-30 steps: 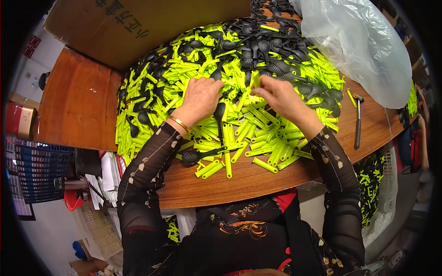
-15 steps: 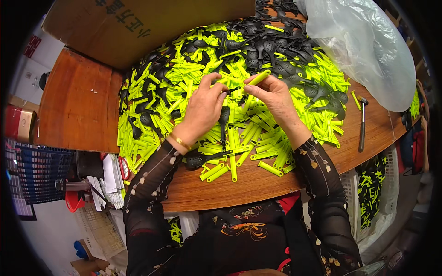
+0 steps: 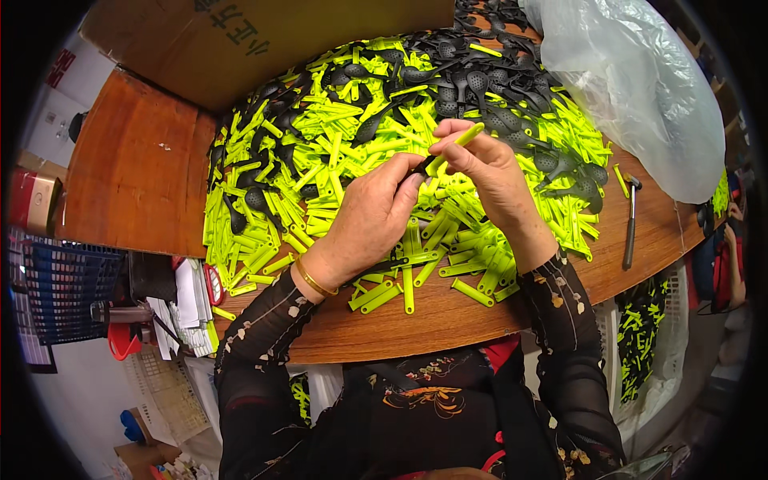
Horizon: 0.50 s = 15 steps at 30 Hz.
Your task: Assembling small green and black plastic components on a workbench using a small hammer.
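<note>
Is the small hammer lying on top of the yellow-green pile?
No, the hammer lies on bare wooden table, right of the pile.

Both forearms rise from the lower edge in dark patterned sleeves, wrists bent inward; the left hand (image 3: 370, 220) and right hand (image 3: 494, 172) meet fingertip to fingertip, fingers pinched closed, knuckles raised above the table

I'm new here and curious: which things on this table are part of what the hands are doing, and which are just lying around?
In use:
left hand
right hand
yellow-green handle held between them
pile of yellow-green handles
black slotted spoon heads

Lying about:
hammer
clear plastic bag
cardboard box
blue basket
</note>
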Each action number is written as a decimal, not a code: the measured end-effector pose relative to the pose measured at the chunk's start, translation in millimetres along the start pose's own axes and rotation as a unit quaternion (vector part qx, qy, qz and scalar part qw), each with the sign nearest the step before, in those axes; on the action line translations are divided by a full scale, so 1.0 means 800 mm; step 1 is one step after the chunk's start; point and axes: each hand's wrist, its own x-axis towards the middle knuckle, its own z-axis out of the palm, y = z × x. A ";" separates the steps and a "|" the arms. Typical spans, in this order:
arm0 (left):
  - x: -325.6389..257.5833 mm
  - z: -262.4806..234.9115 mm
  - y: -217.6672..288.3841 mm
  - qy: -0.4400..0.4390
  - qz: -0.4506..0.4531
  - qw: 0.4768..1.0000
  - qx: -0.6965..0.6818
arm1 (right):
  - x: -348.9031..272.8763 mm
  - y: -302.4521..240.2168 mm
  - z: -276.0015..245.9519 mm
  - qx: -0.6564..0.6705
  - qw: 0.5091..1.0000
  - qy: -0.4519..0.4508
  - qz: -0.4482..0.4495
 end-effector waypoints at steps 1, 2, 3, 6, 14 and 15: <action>-0.001 0.000 0.002 -0.001 0.001 1.000 -0.001 | -0.001 -0.001 0.001 -0.044 0.999 0.011 -0.030; -0.001 0.001 0.005 -0.004 0.002 1.000 -0.006 | -0.002 -0.001 -0.001 -0.045 0.998 0.012 -0.030; -0.002 0.001 0.008 -0.008 0.003 1.000 -0.012 | -0.002 0.000 -0.005 -0.034 0.999 0.002 -0.021; -0.005 0.003 0.013 -0.015 -0.011 0.999 -0.038 | -0.004 -0.002 -0.010 0.011 1.000 -0.018 0.008; -0.009 0.008 0.014 -0.015 -0.027 0.997 -0.073 | -0.004 -0.010 -0.006 0.043 0.998 -0.006 0.050; -0.009 0.009 0.014 -0.016 -0.030 0.996 -0.084 | -0.004 -0.011 -0.007 0.046 0.997 -0.017 0.057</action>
